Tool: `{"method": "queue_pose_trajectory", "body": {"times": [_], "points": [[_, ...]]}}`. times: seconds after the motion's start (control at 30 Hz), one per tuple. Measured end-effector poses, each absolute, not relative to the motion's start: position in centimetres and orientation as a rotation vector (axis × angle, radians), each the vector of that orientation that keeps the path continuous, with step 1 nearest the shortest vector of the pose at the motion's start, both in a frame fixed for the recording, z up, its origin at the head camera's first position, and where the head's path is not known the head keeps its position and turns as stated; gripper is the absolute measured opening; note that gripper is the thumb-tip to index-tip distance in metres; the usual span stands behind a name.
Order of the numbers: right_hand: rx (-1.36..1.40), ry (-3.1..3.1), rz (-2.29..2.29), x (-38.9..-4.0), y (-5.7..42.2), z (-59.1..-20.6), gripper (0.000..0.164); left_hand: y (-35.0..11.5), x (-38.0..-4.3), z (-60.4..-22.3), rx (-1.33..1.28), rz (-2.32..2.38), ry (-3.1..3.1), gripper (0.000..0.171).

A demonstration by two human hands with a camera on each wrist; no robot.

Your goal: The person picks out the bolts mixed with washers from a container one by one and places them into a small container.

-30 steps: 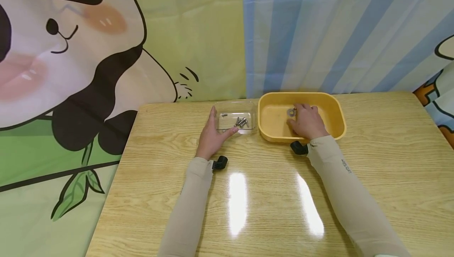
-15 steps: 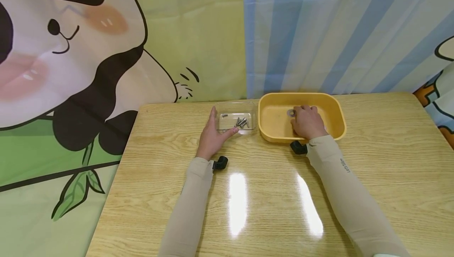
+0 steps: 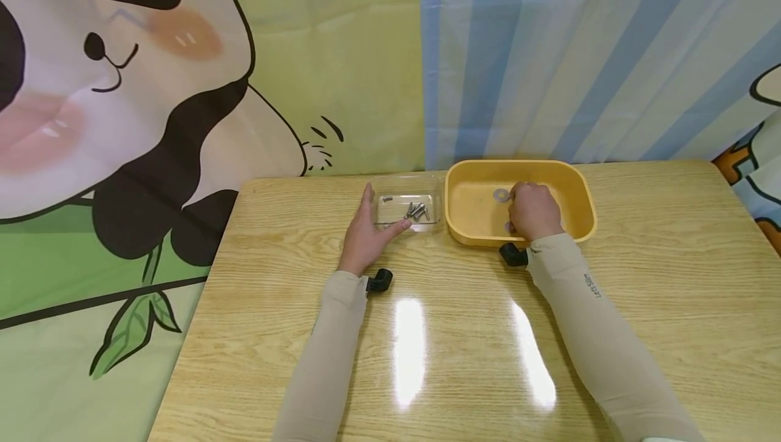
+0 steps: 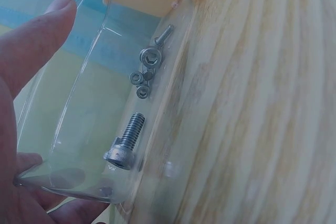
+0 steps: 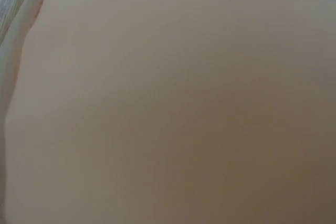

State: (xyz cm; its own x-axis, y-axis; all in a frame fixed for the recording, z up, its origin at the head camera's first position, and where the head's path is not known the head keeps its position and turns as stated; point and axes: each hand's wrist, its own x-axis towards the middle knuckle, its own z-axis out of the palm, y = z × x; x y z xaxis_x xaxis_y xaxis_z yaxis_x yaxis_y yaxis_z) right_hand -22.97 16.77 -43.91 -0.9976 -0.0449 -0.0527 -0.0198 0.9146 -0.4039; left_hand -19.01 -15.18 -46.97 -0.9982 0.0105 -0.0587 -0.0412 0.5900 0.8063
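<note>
My left hand (image 3: 369, 232) grips the near left corner of a clear plastic box (image 3: 390, 211), its thumb along the front edge. Several silvery socket-head screws (image 3: 417, 211) lie inside; in the left wrist view one larger screw (image 4: 132, 132) sits apart from a cluster. My right hand (image 3: 534, 211) is down inside the yellow bin (image 3: 470, 208), fingers curled near its floor. Beside those fingers lies a flat grey washer (image 3: 502, 195), and another grey piece (image 3: 509, 227) peeks out under the hand. Its fingertips are hidden, so I cannot tell what they hold.
Box and bin stand side by side at the back of a wooden table (image 3: 464, 333), close to a printed curtain (image 3: 360, 62). A pale, blurred surface fills nearly all of the right wrist view.
My right hand's fingers have curled in and drawn back slightly from the washer, which now shows fully. The left hand and the clear box have stayed in place.
</note>
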Motion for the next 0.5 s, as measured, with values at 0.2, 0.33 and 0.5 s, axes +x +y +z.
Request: {"method": "queue_pose_trajectory", "body": {"times": [0.2, 0.33, 0.5], "points": [[-0.055, 2.987, -0.636, -22.88, 16.81, -43.76, 0.020, -15.22, -19.02, -46.91, -0.028, 1.404, 2.746, 0.116], [-0.040, 2.948, -0.641, -22.72, 16.78, -43.56, 0.021, -15.24, -19.04, -46.90, -0.023, 1.409, 2.750, 0.116], [-0.013, 2.931, -0.623, -22.67, 16.75, -43.41, 0.022, -15.20, -19.04, -46.97, -0.029, 1.411, 2.750, 0.116]]}}
